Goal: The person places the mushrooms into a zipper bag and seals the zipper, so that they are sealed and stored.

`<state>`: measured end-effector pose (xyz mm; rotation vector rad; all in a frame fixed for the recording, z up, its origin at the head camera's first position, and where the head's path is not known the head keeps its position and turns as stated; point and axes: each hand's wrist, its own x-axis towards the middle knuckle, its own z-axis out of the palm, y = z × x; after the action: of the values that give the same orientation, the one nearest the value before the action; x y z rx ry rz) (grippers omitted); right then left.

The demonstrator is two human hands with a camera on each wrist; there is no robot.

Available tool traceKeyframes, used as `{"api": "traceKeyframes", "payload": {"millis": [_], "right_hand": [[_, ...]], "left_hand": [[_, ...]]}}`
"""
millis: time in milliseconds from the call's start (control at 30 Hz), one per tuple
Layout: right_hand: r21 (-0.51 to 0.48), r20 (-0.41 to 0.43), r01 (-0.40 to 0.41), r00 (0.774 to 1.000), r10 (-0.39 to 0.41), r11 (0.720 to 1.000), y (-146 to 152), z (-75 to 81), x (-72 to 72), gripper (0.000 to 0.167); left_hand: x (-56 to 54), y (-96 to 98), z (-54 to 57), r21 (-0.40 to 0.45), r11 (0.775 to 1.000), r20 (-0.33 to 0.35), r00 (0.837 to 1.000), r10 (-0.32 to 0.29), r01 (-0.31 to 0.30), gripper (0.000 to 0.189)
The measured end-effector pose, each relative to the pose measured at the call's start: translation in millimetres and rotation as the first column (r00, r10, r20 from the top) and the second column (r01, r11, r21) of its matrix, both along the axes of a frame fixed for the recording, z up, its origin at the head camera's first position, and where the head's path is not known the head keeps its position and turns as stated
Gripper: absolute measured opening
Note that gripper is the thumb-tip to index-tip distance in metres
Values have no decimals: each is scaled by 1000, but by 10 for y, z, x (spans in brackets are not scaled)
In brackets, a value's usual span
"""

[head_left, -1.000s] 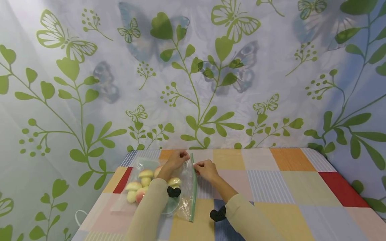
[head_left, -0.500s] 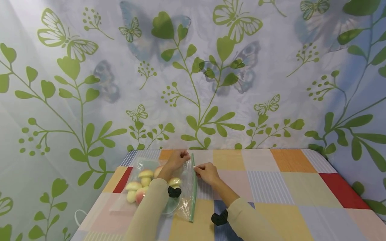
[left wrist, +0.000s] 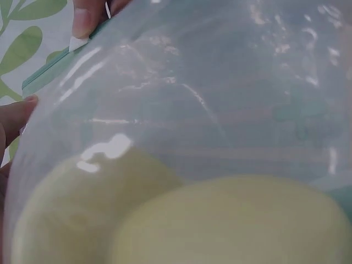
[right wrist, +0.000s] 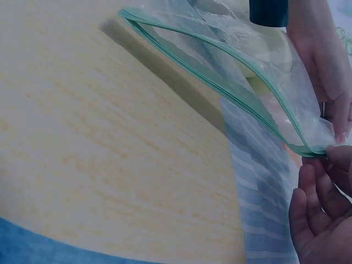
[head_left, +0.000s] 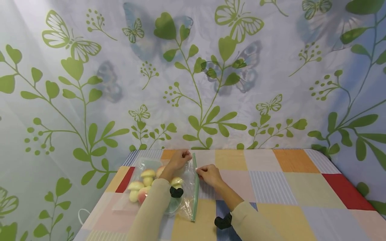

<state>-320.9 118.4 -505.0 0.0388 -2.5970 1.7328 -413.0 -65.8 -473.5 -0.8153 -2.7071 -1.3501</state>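
Note:
A clear zip bag [head_left: 186,201] lies across the left part of the table, its green zip edge [head_left: 196,197] facing right. Inside are several yellow mushroom-shaped pieces [head_left: 148,175] with peach-tinted caps and a reddish round piece [head_left: 143,194]. My left hand [head_left: 179,160] holds the bag by the far end of its zip edge. Slightly nearer, my right hand [head_left: 209,174] pinches the small white zip slider [left wrist: 78,43] between thumb and finger. Much of the bag's mouth [right wrist: 220,71] gapes in the right wrist view. My left forearm hides some contents.
A patchwork cloth [head_left: 271,187] covers the table, stretching to the right of the bag. Behind hangs a curtain [head_left: 193,83] with leaves and butterflies. A white loop [head_left: 82,216] shows beside the left table edge. Dark bands [head_left: 176,192] sit on both wrists.
My right hand has slid a little nearer along the zip edge with the slider. My left hand stays at the far corner. The head view has shifted slightly.

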Motion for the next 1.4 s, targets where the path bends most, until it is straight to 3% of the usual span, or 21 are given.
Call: {"api": "traceKeyframes", "payload": {"millis": [333, 767, 1033, 1400], "right_hand": [[-51, -3, 6, 1000, -6, 999, -21, -39, 18, 23], [-31, -6, 11, 1000, -12, 999, -11, -79, 75, 21], [-61, -5, -23, 1000, 23, 998, -11, -83, 125, 21], [-57, 9, -29, 1000, 29, 998, 2, -104, 160, 19]], "left_hand": [[2, 0, -8, -20, 999, 1, 999, 43, -43, 9], [17, 10, -4, -25, 999, -6, 999, 47, -47, 8], [-8, 9, -3, -72, 996, 0, 998, 59, -59, 6], [-30, 63, 82, -142, 988, -20, 998, 58, -60, 6]]}}
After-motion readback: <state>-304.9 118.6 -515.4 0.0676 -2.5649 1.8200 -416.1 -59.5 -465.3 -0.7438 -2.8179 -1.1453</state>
